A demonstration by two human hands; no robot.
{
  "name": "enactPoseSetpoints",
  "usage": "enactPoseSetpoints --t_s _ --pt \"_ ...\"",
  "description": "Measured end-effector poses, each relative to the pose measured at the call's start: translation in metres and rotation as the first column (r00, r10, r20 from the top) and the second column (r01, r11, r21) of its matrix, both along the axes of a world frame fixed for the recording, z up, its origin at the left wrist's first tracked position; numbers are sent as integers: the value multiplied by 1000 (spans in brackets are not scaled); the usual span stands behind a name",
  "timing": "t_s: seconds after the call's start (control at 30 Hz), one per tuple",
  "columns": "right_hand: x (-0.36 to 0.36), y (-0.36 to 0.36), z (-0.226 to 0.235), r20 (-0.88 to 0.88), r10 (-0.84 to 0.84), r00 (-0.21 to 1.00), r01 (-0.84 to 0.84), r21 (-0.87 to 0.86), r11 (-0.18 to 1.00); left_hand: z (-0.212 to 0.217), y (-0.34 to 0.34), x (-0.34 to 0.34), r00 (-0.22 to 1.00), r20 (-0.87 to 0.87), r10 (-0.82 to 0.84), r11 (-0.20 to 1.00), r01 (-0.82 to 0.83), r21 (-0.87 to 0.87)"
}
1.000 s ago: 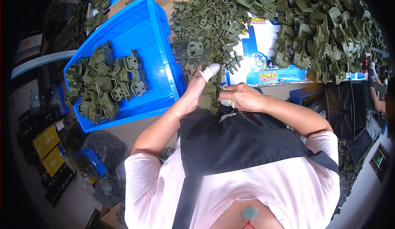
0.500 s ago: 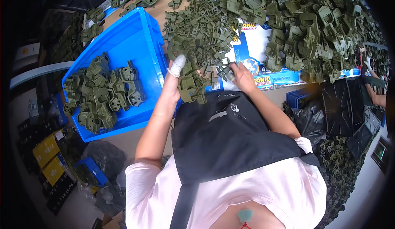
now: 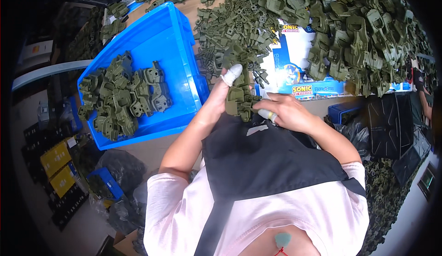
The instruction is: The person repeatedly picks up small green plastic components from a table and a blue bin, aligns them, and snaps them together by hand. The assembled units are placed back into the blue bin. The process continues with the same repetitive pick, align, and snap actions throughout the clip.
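My left hand (image 3: 220, 96) is closed around an olive-green plastic toy vehicle body (image 3: 237, 97), held upright just above my apron. White wrapping covers its thumb, which lies against the body's side. My right hand (image 3: 291, 112) is at the near right end of that body, fingers pinched on a small green plastic part (image 3: 252, 100) that touches it; its shape is partly hidden. A white wrap with a yellow band is on one right digit. Beyond my hands spreads a heap of small green plastic parts (image 3: 237, 23).
On the left a blue bin (image 3: 177, 30) holds several green vehicle bodies (image 3: 113, 95). More green bodies (image 3: 354, 35) are piled at the far right, beside a printed blue-and-white cardboard sheet (image 3: 294, 49). Black crates (image 3: 391, 127) stand right of the table; another person's arm shows at the right rim.
My right hand has drawn back from the heap of small parts to the vehicle body. My left hand and the body have shifted right in the picture, as has the whole scene slightly.
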State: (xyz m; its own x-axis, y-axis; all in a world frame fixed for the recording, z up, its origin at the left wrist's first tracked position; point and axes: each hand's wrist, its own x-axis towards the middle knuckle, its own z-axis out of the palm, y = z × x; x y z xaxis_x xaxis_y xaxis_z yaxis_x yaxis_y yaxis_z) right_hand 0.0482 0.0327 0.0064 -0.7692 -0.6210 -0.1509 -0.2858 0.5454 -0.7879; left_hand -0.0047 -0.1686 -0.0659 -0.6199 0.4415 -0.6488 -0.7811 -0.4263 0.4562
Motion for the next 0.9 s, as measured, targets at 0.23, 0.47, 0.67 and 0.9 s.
enactPoseSetpoints --t_s 0.23,0.47,0.67,0.9 --pt "-42 41 -24 -130 -447 885 458 72 886 12 -24 -4 985 -89 149 979 -159 -127" --pt "-38 13 -136 -397 -464 792 544 111 832 46 -95 -12 879 -293 376 886 -434 -162" --pt "-35 -99 -121 25 -249 968 231 295 927 46 -92 -10 800 -404 443 817 -546 -184" --pt "-36 -86 -121 153 -408 900 403 64 913 37 -74 9 786 -484 384 849 -507 -150"
